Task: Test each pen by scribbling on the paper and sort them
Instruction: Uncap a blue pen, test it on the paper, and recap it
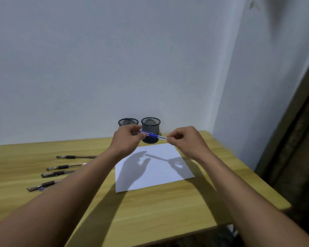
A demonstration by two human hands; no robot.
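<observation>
Table [150,211]: one light wooden top that carries everything
Waiting pens [61,167]: four, dark-gripped, lying side by side on the table's left, well apart from the sheet and partly hidden by the left forearm; probably laid out as the untested queue
Paper [157,180]: one white sheet, flat in the middle under the hands, placed where a tip can drop straight onto it; no scribble shows, only the shadows of hands and pen
Blue pen [153,136]: one, held in the air roughly level above the sheet's far edge
Left hand [128,138]: fingers curled round the pen's left end
Right hand [184,138]: fingertips pinch the pen's right end
Reason for two hands: likely uncapping or readying the tip; which end has the cap I cannot tell
Left cup [128,119], right cup [151,128]: two black mesh holders side by side by the wall, nothing seen inside; probably one for each sort
Progress: apparently first of five pens, none sorted
</observation>
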